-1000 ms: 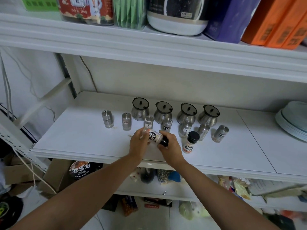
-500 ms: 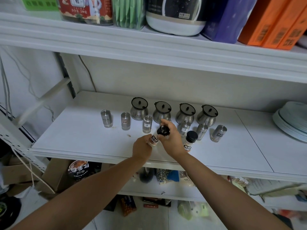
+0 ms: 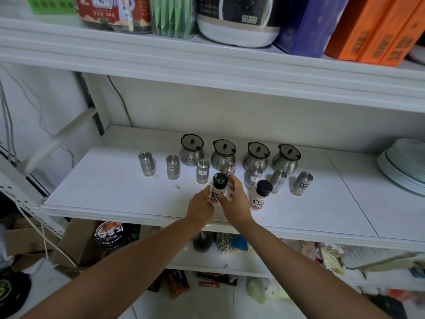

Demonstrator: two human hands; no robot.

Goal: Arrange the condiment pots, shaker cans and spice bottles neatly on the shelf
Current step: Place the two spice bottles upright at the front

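Note:
A black-capped spice bottle [image 3: 218,188] stands upright near the front of the white shelf [image 3: 115,192], held between both hands. My left hand [image 3: 200,207] grips its left side and my right hand [image 3: 234,199] wraps its right side. A second black-capped spice bottle [image 3: 261,197] stands just to the right. Behind them runs a row of several steel shaker cans, from one at the far left [image 3: 146,163] to a tilted one [image 3: 301,183] at the right. Several steel condiment pots with dark lids [image 3: 192,150] line the back.
A stack of pale plates [image 3: 404,166] sits at the shelf's right end. The upper shelf holds a red tin [image 3: 115,12], a rice cooker [image 3: 239,21] and orange boxes [image 3: 377,31]. Bags and boxes fill the lower shelf [image 3: 230,261] and floor.
The spice bottle lay tilted on its side in both hands a second ago; it has been turned upright and now stands on the shelf, still held by both hands.

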